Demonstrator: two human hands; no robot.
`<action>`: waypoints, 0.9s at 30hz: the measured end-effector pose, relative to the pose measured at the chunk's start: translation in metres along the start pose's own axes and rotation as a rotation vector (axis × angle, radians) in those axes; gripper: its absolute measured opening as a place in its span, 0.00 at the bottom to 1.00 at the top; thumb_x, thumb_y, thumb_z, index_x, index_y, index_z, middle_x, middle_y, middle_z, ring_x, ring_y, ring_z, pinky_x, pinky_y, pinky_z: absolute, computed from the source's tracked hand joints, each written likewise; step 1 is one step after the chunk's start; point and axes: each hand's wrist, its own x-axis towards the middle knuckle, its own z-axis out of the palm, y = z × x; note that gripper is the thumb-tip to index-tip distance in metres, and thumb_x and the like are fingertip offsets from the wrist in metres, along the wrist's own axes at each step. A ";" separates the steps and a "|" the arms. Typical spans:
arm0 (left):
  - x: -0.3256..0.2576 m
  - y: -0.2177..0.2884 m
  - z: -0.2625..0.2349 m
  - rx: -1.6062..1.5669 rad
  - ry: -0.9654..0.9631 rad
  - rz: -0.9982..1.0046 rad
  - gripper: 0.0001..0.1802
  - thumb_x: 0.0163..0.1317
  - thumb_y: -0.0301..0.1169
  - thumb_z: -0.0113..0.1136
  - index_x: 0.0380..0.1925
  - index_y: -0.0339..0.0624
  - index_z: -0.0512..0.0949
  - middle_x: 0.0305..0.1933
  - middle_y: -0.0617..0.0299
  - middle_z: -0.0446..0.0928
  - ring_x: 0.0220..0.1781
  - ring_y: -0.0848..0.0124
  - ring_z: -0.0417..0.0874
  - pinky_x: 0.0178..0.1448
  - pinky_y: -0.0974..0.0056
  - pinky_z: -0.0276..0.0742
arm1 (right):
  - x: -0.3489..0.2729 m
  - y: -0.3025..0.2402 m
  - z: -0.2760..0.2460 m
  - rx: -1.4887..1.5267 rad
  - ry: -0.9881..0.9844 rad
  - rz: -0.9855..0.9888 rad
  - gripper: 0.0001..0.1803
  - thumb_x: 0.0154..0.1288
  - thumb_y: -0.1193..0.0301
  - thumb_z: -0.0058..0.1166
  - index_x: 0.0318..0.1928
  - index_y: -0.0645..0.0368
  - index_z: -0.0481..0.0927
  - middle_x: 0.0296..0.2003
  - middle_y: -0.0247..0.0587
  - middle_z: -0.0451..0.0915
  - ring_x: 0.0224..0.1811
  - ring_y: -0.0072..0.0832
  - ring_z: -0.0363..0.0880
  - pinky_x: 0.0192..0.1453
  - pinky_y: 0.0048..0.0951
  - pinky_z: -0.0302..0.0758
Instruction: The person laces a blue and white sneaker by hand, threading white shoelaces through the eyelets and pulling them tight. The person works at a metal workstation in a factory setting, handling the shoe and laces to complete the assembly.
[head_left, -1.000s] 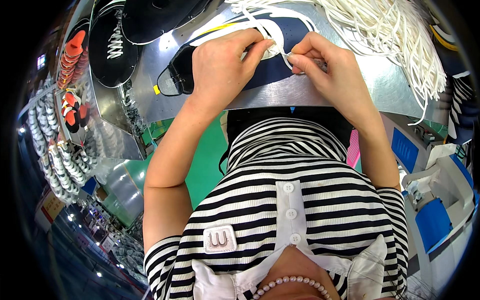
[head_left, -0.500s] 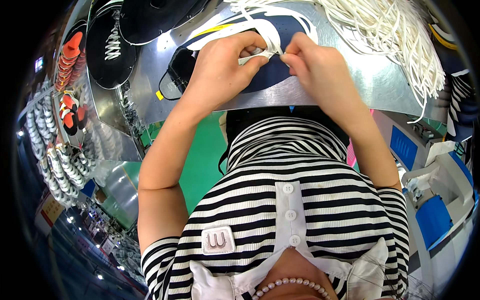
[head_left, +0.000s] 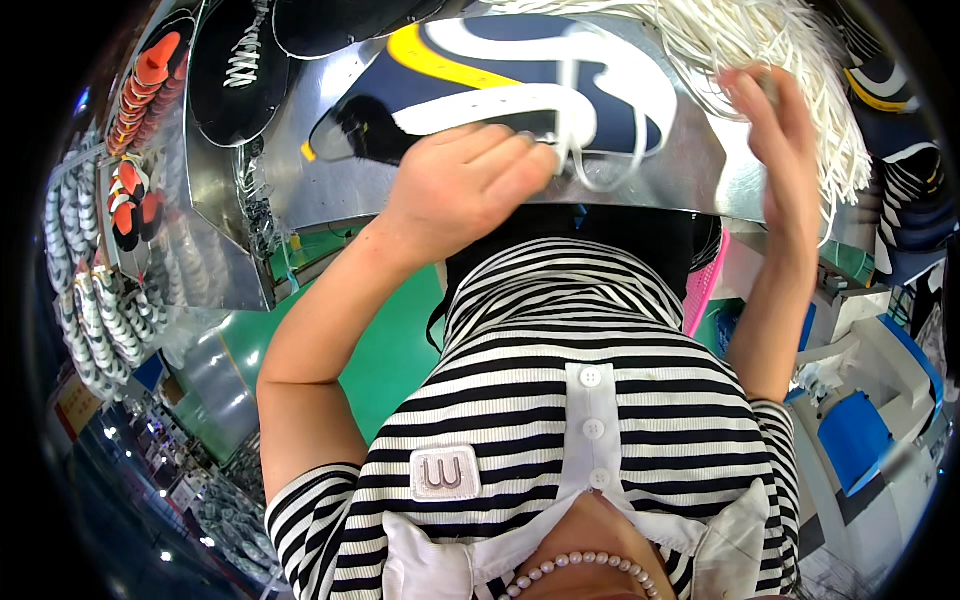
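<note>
A navy shoe upper (head_left: 540,75) with white and yellow stripes lies on the metal table, its black heel end toward the left. My left hand (head_left: 465,185) is closed at its near edge, pinching a white shoelace (head_left: 640,130) that runs over the upper and loops beside the fingertips; motion blurs the pinch itself. Apart from the upper, to the right, my right hand (head_left: 780,135) is raised with fingers stretched out and nothing visible in it. It is at the edge of a large bundle of loose white laces (head_left: 830,150).
Black laced shoe uppers (head_left: 235,85) lie at the table's left end. Orange and black shoe parts (head_left: 145,95) hang beyond it. More navy uppers (head_left: 910,200) are stacked at the right, above a grey machine with a blue panel (head_left: 855,440). The metal tabletop's edge (head_left: 690,205) runs before me.
My right hand has let go at the upper and moved right toward the lace bundle. My left hand has dropped nearer to me, and more of the upper's striped surface shows.
</note>
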 end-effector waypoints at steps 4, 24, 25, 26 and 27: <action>0.018 0.001 -0.012 -0.049 -0.182 -0.221 0.08 0.56 0.25 0.63 0.37 0.39 0.80 0.31 0.59 0.80 0.33 0.62 0.83 0.40 0.62 0.77 | 0.012 0.010 0.057 0.403 -0.287 0.131 0.16 0.67 0.64 0.60 0.51 0.55 0.74 0.42 0.29 0.81 0.35 0.11 0.71 0.30 0.15 0.59; 0.027 -0.042 0.009 -1.153 -0.516 -1.112 0.12 0.62 0.38 0.65 0.37 0.41 0.86 0.31 0.67 0.81 0.35 0.74 0.77 0.44 0.69 0.71 | -0.001 0.006 0.087 0.256 -0.041 0.168 0.26 0.59 0.66 0.72 0.50 0.62 0.71 0.41 0.42 0.78 0.40 0.24 0.77 0.45 0.24 0.75; 0.026 -0.044 0.008 -0.869 -0.411 -0.996 0.12 0.61 0.37 0.64 0.36 0.40 0.86 0.31 0.64 0.82 0.33 0.72 0.79 0.42 0.67 0.73 | 0.001 0.006 0.086 0.285 -0.050 0.222 0.26 0.59 0.65 0.71 0.50 0.62 0.71 0.41 0.43 0.78 0.40 0.24 0.77 0.44 0.23 0.75; 0.026 -0.045 0.008 -0.589 -0.306 -0.871 0.12 0.60 0.36 0.64 0.36 0.39 0.86 0.31 0.61 0.84 0.32 0.71 0.81 0.41 0.65 0.75 | 0.002 0.007 0.085 0.315 -0.059 0.276 0.26 0.60 0.65 0.71 0.50 0.63 0.71 0.41 0.43 0.79 0.39 0.23 0.78 0.44 0.23 0.76; 0.024 -0.040 0.009 -0.443 -0.192 -0.869 0.09 0.57 0.37 0.63 0.34 0.49 0.88 0.30 0.59 0.85 0.35 0.62 0.84 0.44 0.59 0.78 | 0.002 0.010 0.083 0.315 -0.057 0.293 0.26 0.61 0.62 0.70 0.51 0.64 0.71 0.40 0.44 0.80 0.37 0.24 0.79 0.41 0.23 0.76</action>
